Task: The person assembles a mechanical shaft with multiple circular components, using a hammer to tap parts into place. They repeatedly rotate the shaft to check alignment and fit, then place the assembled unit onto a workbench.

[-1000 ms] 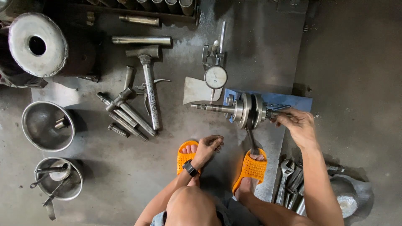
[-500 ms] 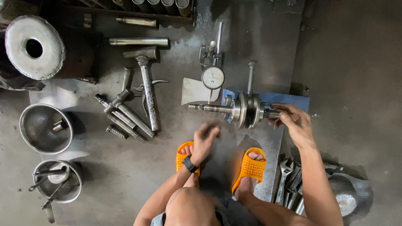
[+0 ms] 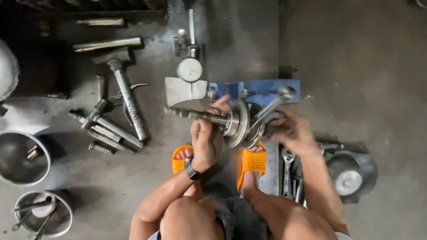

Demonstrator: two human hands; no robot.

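Observation:
A steel crankshaft (image 3: 238,123) with round flywheel discs and a connecting rod (image 3: 273,103) is held up over the floor between my two hands. My left hand (image 3: 205,141) wraps the long threaded shaft end on the left side. My right hand (image 3: 291,130), blurred by motion, holds the right shaft end behind the discs. The connecting rod sticks up and to the right. Beneath it lies a blue stand (image 3: 258,91), and my feet in orange sandals (image 3: 253,162) rest on the concrete floor just below.
A dial gauge on a stand (image 3: 190,69) sits just behind the crankshaft. A hammer (image 3: 126,95), steel rods and bolts (image 3: 104,131) lie to the left. Metal bowls (image 3: 20,158) with parts stand at far left. Wrenches (image 3: 288,171) and a round pot (image 3: 349,173) are on the right.
The crankshaft was lifted off the blue stand and brought toward me. My left hand moved from near my foot up onto the shaft. The connecting rod swung over to the right.

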